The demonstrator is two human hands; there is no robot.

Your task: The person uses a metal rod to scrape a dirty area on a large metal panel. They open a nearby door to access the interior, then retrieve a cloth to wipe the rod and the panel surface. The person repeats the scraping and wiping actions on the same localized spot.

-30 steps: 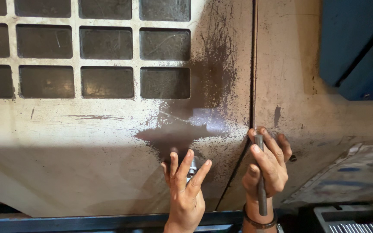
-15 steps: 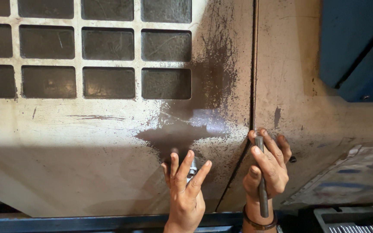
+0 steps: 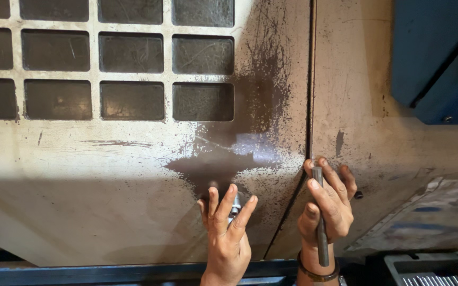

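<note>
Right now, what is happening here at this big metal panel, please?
A person works with two bare hands on a large, stained beige metal panel with a grid of dark square recesses. The left hand has its fingers closed around a small shiny metal part set against the panel's dark worn patch. The right hand grips a slim grey metal rod, held upright beside the vertical seam between the panels. A blue machine housing stands at upper right.

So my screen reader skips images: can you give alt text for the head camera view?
Two bare hands press against a worn, stained metal panel: the left hand fingers a small metal fitting, the right hand grips a dark metal rod beside a vertical seam. Rectangular recesses lie above.
</note>
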